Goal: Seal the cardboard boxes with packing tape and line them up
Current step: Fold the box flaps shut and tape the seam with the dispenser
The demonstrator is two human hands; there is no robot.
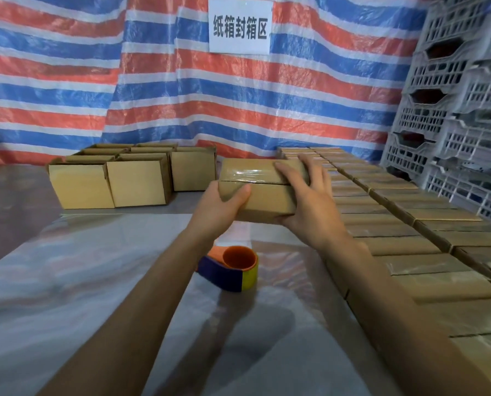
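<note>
Progress: sealed boxes [404, 221] fill rows at right; open boxes [130, 175] remain far left. Left hand [218, 207] and right hand [310, 207] grip taped box [261, 187], fingers curled round it; tape dispenser [232, 268] idle, near.

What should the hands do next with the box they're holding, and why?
Probably carry the box to the right and set it beside the lined-up sealed boxes. The left hand and right hand both grip it, its top already looks taped, and the tape roll lies on the table.
</note>
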